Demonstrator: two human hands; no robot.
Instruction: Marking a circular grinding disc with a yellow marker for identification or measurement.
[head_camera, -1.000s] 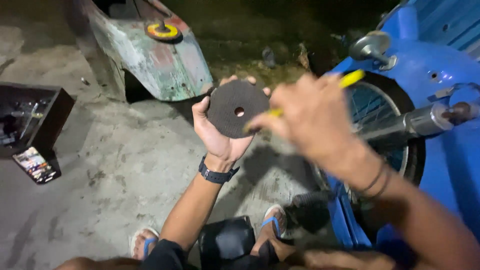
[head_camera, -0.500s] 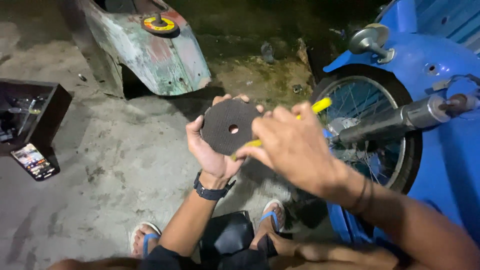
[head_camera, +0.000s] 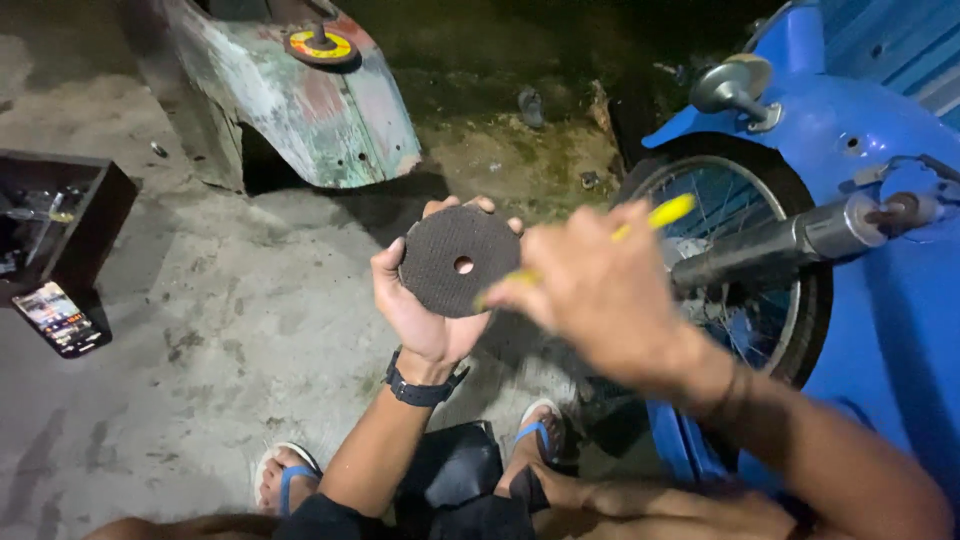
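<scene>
While the person squats on the concrete floor (head_camera: 200, 330), the parts read as follows.
Left fingers (head_camera: 455, 207): curled round the rim of a dark abrasive disc (head_camera: 450, 262), gripping it.
Right fingers (head_camera: 515, 290): closed on a yellow-handled tool (head_camera: 655, 215).
Step in hand: probably working the tool at the disc's centre hole; next calls for steady alignment.
Disc: flat face toward the camera, between the hands.
Tool axis: slanting up-right, toward the blue motorbike (head_camera: 880, 160).

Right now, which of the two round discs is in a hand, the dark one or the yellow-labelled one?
The dark grey disc, gripped in the left hand. The yellow-labelled disc lies untouched on the old green fender.
</scene>
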